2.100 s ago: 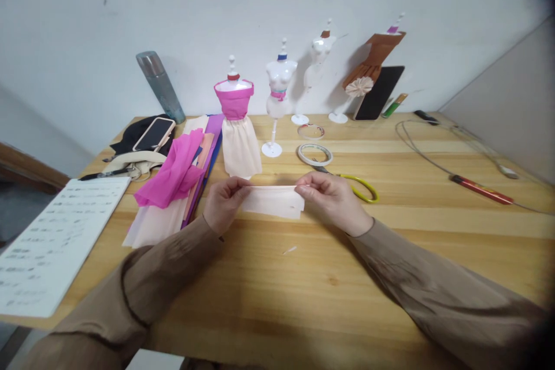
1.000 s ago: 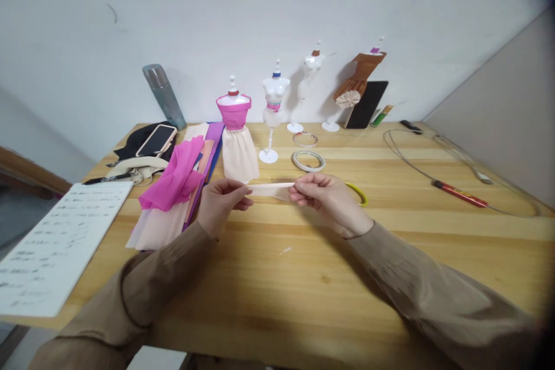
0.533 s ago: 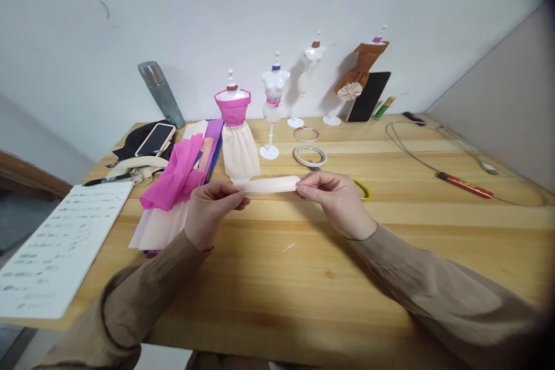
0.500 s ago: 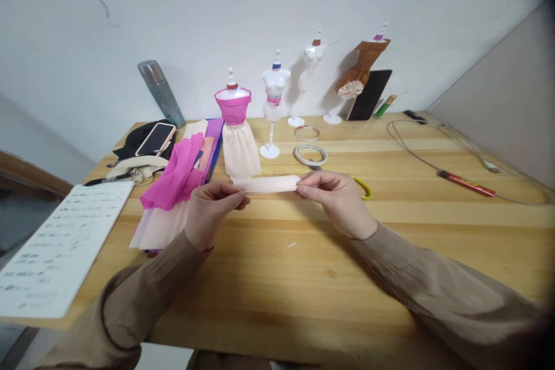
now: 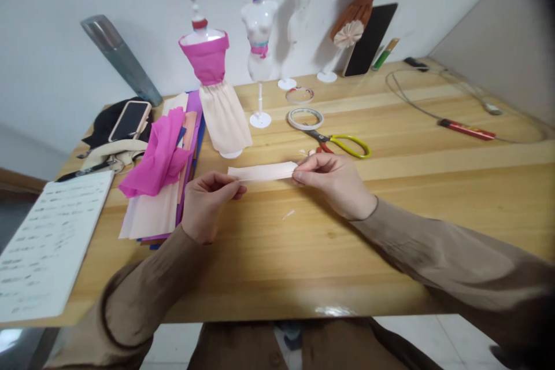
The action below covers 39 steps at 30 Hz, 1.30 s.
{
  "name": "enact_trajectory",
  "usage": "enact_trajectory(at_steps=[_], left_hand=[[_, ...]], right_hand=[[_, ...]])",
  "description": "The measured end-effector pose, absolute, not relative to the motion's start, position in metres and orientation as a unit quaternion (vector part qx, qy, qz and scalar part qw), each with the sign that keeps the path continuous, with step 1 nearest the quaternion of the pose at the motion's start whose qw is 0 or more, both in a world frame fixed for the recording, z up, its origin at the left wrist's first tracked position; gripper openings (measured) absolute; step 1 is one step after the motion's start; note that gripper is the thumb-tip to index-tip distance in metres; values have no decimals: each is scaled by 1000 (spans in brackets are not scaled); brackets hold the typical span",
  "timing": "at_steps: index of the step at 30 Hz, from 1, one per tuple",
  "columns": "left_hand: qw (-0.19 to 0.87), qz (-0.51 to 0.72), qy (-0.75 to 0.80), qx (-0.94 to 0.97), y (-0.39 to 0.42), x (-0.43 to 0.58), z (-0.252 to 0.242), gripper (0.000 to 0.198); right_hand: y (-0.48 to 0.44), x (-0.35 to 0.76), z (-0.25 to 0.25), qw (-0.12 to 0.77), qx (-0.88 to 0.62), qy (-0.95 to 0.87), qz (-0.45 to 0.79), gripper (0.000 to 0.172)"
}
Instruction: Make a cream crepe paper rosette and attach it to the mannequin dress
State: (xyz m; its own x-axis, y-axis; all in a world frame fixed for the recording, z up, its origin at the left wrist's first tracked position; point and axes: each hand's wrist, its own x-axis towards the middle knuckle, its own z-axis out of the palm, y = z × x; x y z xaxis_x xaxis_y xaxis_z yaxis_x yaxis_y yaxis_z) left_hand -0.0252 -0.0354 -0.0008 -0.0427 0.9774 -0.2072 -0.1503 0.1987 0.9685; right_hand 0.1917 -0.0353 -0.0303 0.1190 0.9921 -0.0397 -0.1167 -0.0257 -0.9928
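Pale wooden desk (image 5: 390, 144) is seen from above, with a printed sheet (image 5: 43, 243) at 9 o'clock and pink tissue (image 5: 158, 156) beside it. By the left hand (image 5: 203, 202), its grip closed, one end of a cream paper strip (image 5: 262, 171) is pinched just above the centre of the wood. The other end is clamped by the right hand (image 5: 336, 179). The strip was wider two seconds ago and is now narrower, so a lengthwise fold appears made. Yellow-handled scissors (image 5: 342, 143) lie at 1 o'clock

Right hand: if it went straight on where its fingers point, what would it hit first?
Probably the left hand. The right hand points along the pale paper strip that both hands pinch, toward the left hand's end of it. Depth looks matched, but that is uncertain.
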Motion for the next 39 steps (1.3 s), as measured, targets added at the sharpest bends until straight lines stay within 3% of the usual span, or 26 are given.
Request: enact_trajectory(at_steps=[15,39], left_hand=[[547,488,526,432,-37,-22,-19,18],[529,522,497,448,-38,-22,-18,16]], right_hand=[[-40,193,-62,594,-448,-473,473,18],[-40,194,-48,610,-452,-546,354,11]])
